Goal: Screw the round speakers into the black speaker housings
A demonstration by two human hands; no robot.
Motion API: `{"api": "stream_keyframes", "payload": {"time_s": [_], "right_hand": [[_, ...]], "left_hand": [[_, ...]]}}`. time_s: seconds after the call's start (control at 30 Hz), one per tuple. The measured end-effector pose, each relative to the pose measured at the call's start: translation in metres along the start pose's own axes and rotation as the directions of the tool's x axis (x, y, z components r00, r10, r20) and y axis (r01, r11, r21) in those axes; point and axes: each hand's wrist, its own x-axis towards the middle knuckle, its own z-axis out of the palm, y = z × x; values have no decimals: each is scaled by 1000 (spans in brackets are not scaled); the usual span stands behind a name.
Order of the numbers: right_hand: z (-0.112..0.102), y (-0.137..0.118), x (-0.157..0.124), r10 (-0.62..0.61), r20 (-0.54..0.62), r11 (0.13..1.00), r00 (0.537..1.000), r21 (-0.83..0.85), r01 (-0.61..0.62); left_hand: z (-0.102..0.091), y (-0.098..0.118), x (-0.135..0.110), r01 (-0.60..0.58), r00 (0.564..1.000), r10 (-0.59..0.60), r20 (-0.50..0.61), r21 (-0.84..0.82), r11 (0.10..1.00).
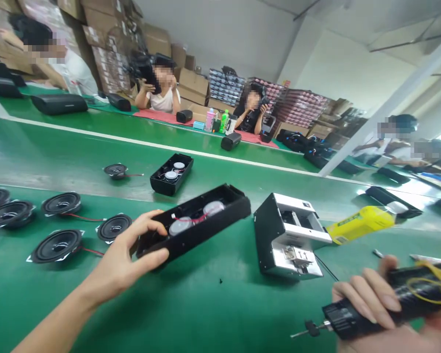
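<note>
My left hand [123,262] grips one end of a black speaker housing [209,230], thumb on the near wall and fingers over the far rim. The housing is tilted above the green bench, its open side showing two pale round drivers and a red wire with a white plug. My right hand [371,304] is wrapped round a black electric screwdriver [347,316] with yellow cord about it. Its bit points left, near the lower right of the view. Between the two hands stands a silver and black screw feeder [292,238].
Several loose speaker drivers [57,245] lie at left. A second speaker housing [172,174] sits beyond my left hand. A yellow bottle [363,223] lies right of the feeder. Small dark bits [221,281] are on the mat. Other people sit across the green bench [95,162].
</note>
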Motion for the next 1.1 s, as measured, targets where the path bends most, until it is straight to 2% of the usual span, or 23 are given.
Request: {"api": "stream_keyframes", "payload": {"time_s": [0.1,0.17,0.27,0.37,0.53,0.7,0.9,1.0,1.1], "right_hand": [[12,22,-9,37,-123,999,992,11,-36],[16,30,-12,74,-160,997,984,37,-69],[14,37,-12,107,-127,993,986,56,-100],[8,45,-13,132,-68,991,989,45,-129],[9,57,-15,121,46,992,992,39,-123],[8,59,-16,107,91,993,990,41,-111],[0,60,-15,115,163,991,980,44,-123],[2,60,-16,104,136,992,985,50,-112],[3,57,-18,128,142,989,982,50,-137]], "left_hand": [[17,14,36,46,990,-44,-131,14,999],[36,21,66,49,979,-35,-201,70,996],[69,21,114,53,964,-7,-266,165,985],[102,18,155,74,960,2,-278,260,963],[140,18,199,165,950,-49,-308,363,917],[163,19,217,228,942,-94,-323,408,884],[188,24,214,184,966,-78,-246,444,877],[190,29,211,141,982,-64,-180,455,879],[178,33,190,51,993,5,-118,466,883]]}}
